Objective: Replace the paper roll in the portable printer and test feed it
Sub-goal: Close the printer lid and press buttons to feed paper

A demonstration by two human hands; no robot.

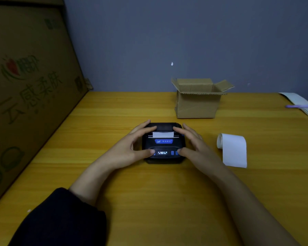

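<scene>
A small black portable printer (163, 142) with a blue logo and a lit display sits in the middle of the yellow wooden table (149, 192). Its lid is down and a short white strip of paper (163, 134) sticks out of the slot. My left hand (132, 146) grips the printer's left side, thumb on the front panel, fingers on the lid. My right hand (194, 144) holds the right side the same way, thumb by the blue buttons. A partly unrolled white paper roll (232, 149) lies on the table to the right of the printer.
An open small cardboard box (197, 100) stands behind the printer near the grey wall. A large printed carton (28, 89) leans along the left edge. White papers and a purple pen (300, 106) lie at the far right.
</scene>
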